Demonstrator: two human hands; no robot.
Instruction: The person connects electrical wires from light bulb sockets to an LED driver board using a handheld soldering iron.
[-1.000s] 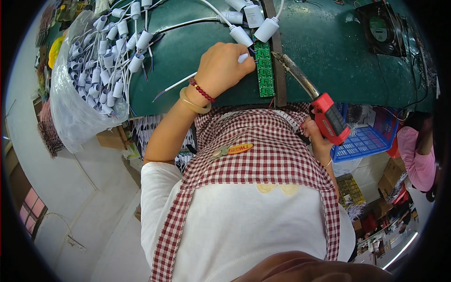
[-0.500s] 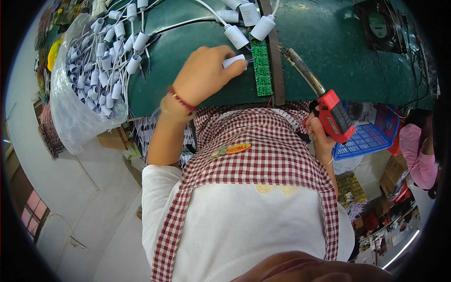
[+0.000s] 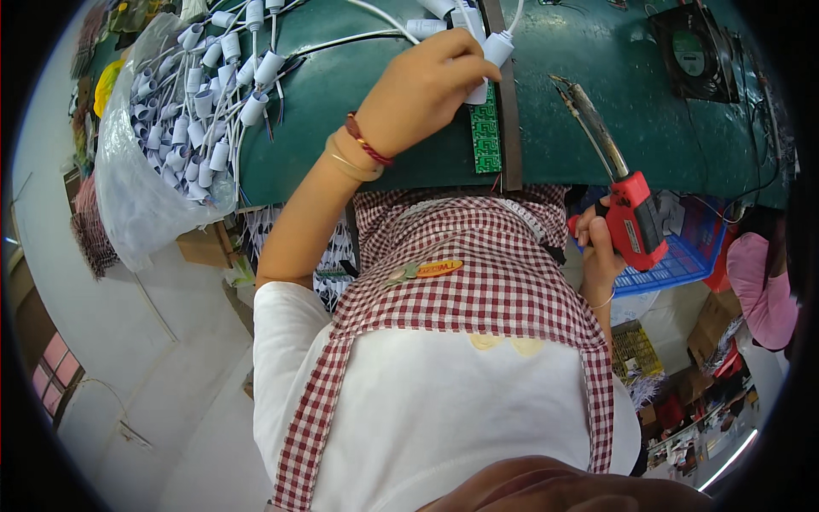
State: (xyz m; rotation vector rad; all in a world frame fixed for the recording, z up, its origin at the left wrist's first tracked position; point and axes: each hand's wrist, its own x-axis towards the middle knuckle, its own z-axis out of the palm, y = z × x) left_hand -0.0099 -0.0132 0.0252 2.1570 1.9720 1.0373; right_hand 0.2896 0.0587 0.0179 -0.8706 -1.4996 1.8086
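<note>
My left hand (image 3: 422,90) reaches over the green bench with its fingers closed around a white lamp socket (image 3: 478,92). Below that socket lies a narrow green circuit board strip (image 3: 486,141), partly covered by the hand and socket. A dark bar (image 3: 509,128) runs along the board's right side. Another white lamp socket (image 3: 497,48), on a white cable, is just beyond my fingertips. Off to the right, my right hand (image 3: 601,247) grips a red and black soldering gun (image 3: 636,222) by its handle, the metal tip pointing up and left over the bench, apart from the board.
A clear plastic bag (image 3: 119,192) at the left bulges with several white sockets (image 3: 203,104) and cables. A black fan (image 3: 693,53) stands at the far right of the bench (image 3: 358,102). Below the right edge is a blue basket (image 3: 682,264), near a person's pink sleeve (image 3: 751,290).
My left hand has moved away from me and to the right, carrying the white socket up over the board. The soldering gun has shifted right and slightly toward me.
</note>
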